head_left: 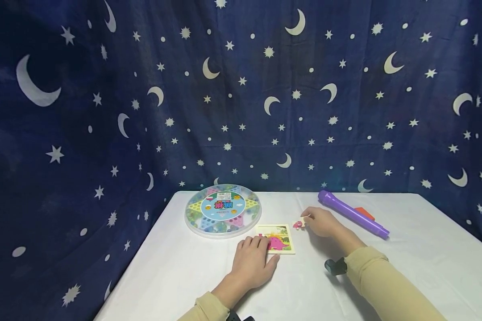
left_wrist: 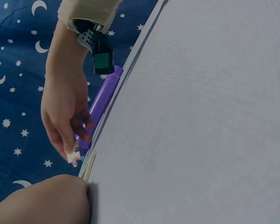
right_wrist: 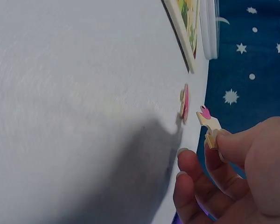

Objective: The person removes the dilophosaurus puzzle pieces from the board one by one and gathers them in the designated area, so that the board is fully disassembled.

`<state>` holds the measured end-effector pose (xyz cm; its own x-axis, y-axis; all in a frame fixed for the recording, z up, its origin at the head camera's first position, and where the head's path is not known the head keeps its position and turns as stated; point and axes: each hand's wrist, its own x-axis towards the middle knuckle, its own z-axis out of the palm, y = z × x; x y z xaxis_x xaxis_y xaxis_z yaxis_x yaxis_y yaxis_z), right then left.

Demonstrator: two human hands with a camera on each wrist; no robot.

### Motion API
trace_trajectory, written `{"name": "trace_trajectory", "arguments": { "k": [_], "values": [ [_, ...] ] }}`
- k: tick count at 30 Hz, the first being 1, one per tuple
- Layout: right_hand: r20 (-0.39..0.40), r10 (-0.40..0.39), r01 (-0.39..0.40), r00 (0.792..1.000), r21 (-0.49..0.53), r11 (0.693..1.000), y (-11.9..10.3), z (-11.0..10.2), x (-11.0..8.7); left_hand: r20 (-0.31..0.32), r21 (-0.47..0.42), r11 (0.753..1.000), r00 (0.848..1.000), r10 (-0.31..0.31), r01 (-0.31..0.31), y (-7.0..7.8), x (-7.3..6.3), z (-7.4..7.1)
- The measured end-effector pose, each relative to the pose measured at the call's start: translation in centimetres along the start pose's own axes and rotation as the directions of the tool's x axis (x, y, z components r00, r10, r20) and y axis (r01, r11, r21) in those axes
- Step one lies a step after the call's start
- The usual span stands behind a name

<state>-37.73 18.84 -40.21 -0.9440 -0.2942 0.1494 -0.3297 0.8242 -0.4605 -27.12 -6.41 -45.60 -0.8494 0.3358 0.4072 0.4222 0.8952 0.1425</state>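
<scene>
My left hand (head_left: 254, 263) lies with extended fingers across the left side of a small jigsaw puzzle board (head_left: 287, 234), which shows a pink dinosaur on a green and yellow scene. Just right of the board, my right hand (head_left: 322, 221) pinches a jigsaw piece (right_wrist: 213, 129) between thumb and index finger. That piece is pale with a pink patch and is held above the table in the right wrist view. Below it, a second puzzle piece (right_wrist: 185, 105) with a pink face lies on the white cloth. The left hand hides part of the picture.
A round, clear-lidded Chinese checkers game (head_left: 223, 209) stands behind and left of the board. At the back right lie a purple toy microphone (head_left: 351, 214) and, partly behind it, an orange-red block (head_left: 364, 213). A starry blue curtain (head_left: 281, 111) hangs beyond the white table (head_left: 176, 267).
</scene>
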Motion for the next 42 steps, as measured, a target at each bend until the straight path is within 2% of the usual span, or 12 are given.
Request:
{"name": "trace_trajectory", "arguments": {
  "k": [8, 13, 16, 22, 29, 35, 42],
  "values": [
    [0.025, 0.078, -0.078, 0.997, 0.011, 0.997, 1.3, -0.3, -0.2, -0.025, -0.007, 1.0, 1.0, 0.011, -0.011, -0.1, -0.1, 0.1],
    [0.041, 0.126, -0.127, 0.991, 0.002, 0.992, 1.9, -0.3, -0.4, -0.046, -0.02, 0.999, 0.998, 0.037, -0.038, -0.1, -0.2, 0.1],
    [0.034, 0.158, -0.158, 0.987, -0.014, 0.987, 2.2, -0.2, -0.5, -0.073, -0.025, 0.998, 0.995, 0.061, -0.063, -0.1, -0.3, 0.1],
    [0.005, 0.21, -0.209, 0.978, -0.036, 0.977, 1.9, -0.2, -0.6, -0.07, -0.024, 0.997, 0.995, 0.068, -0.07, -0.2, -0.2, 0.0],
    [-0.01, 0.185, -0.185, 0.983, -0.09, 0.979, 1.1, -0.2, -0.4, -0.063, -0.014, 0.998, 0.996, 0.065, -0.066, -0.2, -0.2, -0.1],
    [-0.047, 0.119, -0.121, 0.992, -0.057, 0.991, -0.2, 0.6, 0.3, -0.057, -0.014, 0.998, 0.997, 0.057, -0.058, -0.2, -0.2, -0.4],
    [-0.038, 0.082, -0.083, 0.996, -0.035, 0.996, -2.7, 2.2, 0.6, -0.056, -0.022, 0.998, 0.997, 0.061, -0.063, -0.2, -0.2, -0.1]
  ]
}}
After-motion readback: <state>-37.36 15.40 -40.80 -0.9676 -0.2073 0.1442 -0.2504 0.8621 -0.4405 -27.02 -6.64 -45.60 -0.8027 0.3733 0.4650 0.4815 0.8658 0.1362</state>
